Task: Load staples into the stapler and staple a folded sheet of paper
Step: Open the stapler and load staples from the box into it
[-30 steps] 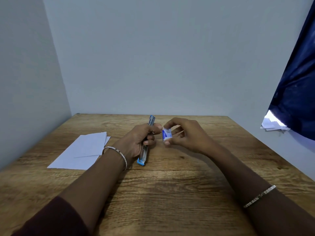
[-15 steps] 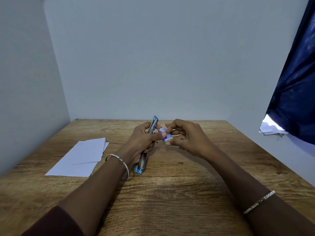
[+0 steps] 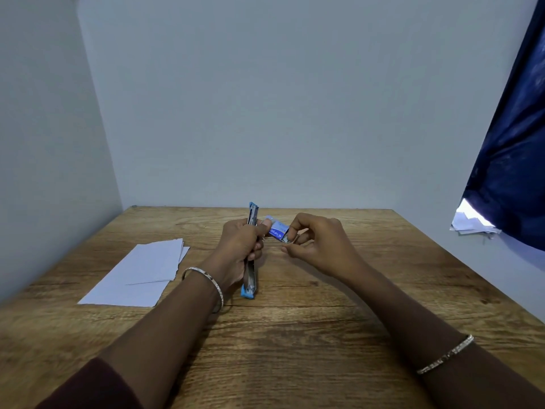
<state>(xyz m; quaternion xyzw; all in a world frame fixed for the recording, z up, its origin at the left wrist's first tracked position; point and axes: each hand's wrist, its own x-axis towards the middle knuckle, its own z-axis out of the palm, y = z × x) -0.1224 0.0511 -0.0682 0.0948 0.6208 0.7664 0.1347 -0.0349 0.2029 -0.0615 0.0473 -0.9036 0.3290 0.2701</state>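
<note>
L hand [image 3: 239, 246] is gripping a slim blue-and-silver metal stapler [image 3: 250, 278] round its middle, fingers curled tight. Its thumb is reaching across and pressing on a small blue-and-white cardboard staple box [image 3: 277, 229]. Stapler is tilting, blue near end down at the brown wood-grain table [image 3: 295, 349] & apparently touching it, far end pointing up and away. R hand [image 3: 320, 246] is pinching the staple box's other end btwn thumb and forefinger, w/ the remaining fingers curling loosely underneath. Box is hanging in the air just beside the stapler, between both hands. Sth small & grey is poking out at its lower end; can't tell what. White paper sheets [image 3: 138, 273] are lying flat on the table, left of the L wrist and apart from it. A thin silver bangle [image 3: 206, 280] is sitting on the L wrist. A dark blue curtain [image 3: 513, 143] is hanging at far right.
</note>
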